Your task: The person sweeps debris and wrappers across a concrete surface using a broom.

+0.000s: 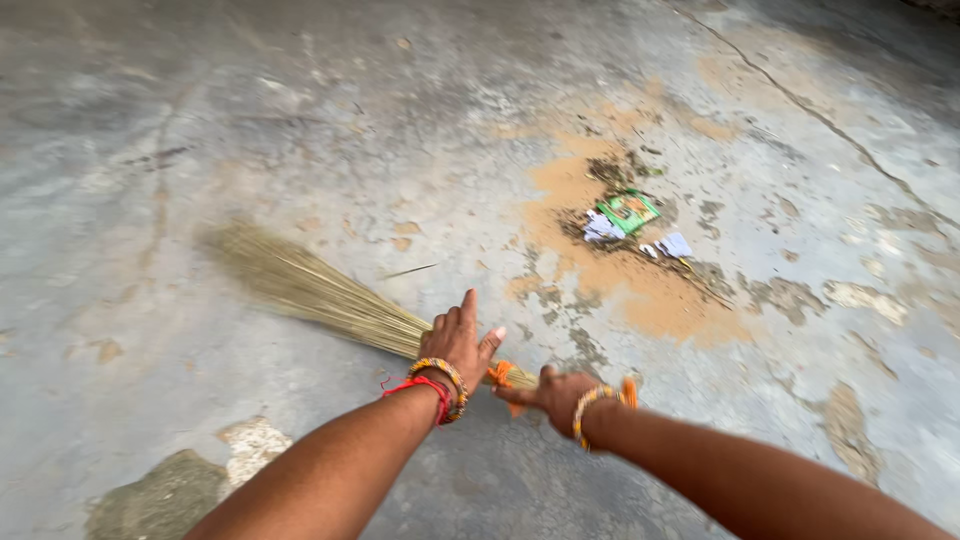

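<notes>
Head view: both hands, left hand (pixel 455 345) and right hand (pixel 555 393), grip closed on the broom (pixel 310 290), bristles pointing upper-left.

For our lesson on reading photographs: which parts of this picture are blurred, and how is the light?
Head view: the broom bristles smear with motion blur; the left hand, right hand and litter pile look fairly sharp; light is soft and even, without hard shadows or glare.

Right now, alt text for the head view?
Both hands, left and right, grip a straw broom lying low over a concrete floor. Right of it sits a pile of dirt and litter on an orange sandy patch.
</notes>
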